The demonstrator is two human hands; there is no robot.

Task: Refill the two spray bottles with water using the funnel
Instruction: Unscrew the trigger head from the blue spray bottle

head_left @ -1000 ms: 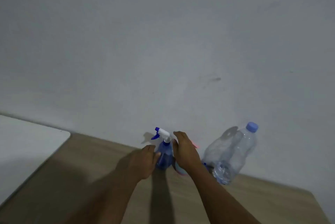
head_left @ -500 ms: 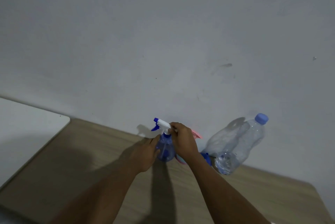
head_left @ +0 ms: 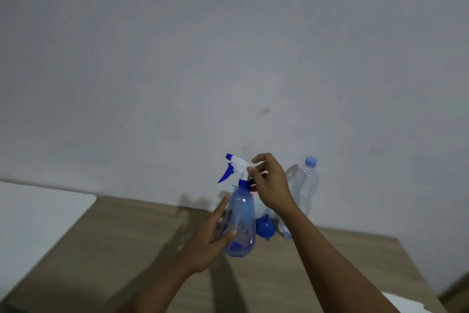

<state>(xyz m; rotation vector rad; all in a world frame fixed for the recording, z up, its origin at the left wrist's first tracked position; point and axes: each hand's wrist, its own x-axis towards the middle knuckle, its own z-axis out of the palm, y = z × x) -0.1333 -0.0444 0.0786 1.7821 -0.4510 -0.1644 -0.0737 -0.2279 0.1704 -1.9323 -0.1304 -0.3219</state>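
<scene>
- The wooden table has open room on the near left. A white surface borders its left side, and its right edge runs just past the right forearm.
- The left hand grasps the spray bottle low on its body, thumb on the near side and fingers curled behind. The right hand pinches its white head.
- Half a second ago this bottle stood by the wall. Now it is nearer and higher, uncovering the blue funnel.
- Its long axis is upright and its nozzle points left.
- The capped water bottle stands far right against the wall.
</scene>
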